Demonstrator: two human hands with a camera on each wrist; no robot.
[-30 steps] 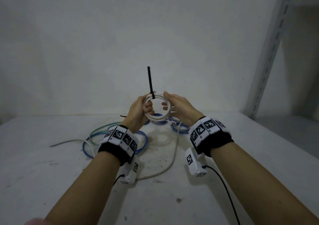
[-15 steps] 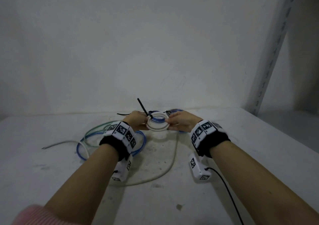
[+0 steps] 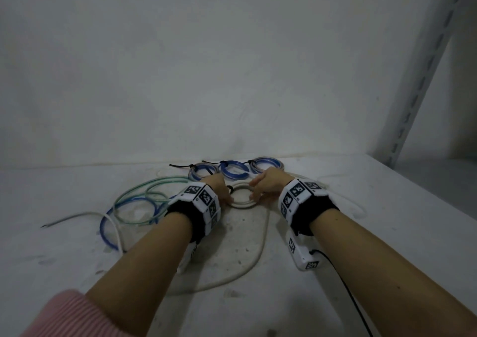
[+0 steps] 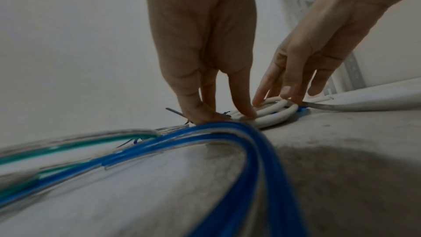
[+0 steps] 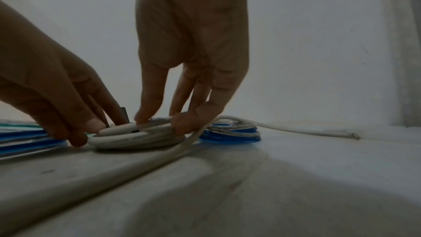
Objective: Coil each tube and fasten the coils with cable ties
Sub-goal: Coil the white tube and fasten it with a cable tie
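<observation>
Your left hand (image 3: 219,189) pinches the white coil (image 3: 242,203) at its 9 o'clock edge, thumb and fingertips (image 4: 243,111) pressing down on the stacked loops beside the black cable tie (image 3: 229,188). Your right hand (image 3: 265,185) holds the opposite rim at 3 o'clock, fingers curled over the top loop and thumb against its outer side. The coil is smooth, round, matte white tubing wound in several flat turns, lying on the table (image 3: 387,207) between your hands.

A loose white tube (image 3: 258,254) trails from near the coil toward 6 o'clock in a wide bend. At 12 o'clock, by the wall, sit three small tied coils (image 3: 233,170) of glossy blue and clear tubing, each with a black tie tail sticking out. At 9 o'clock lie big uncoiled loops (image 3: 134,207) of translucent blue and green tubing, with a thin white end running further left.

The table is a rough, stained, pale slab. A plain white wall (image 3: 206,65) rises behind it, and a perforated metal shelf post (image 3: 423,78) stands at 2 o'clock.
</observation>
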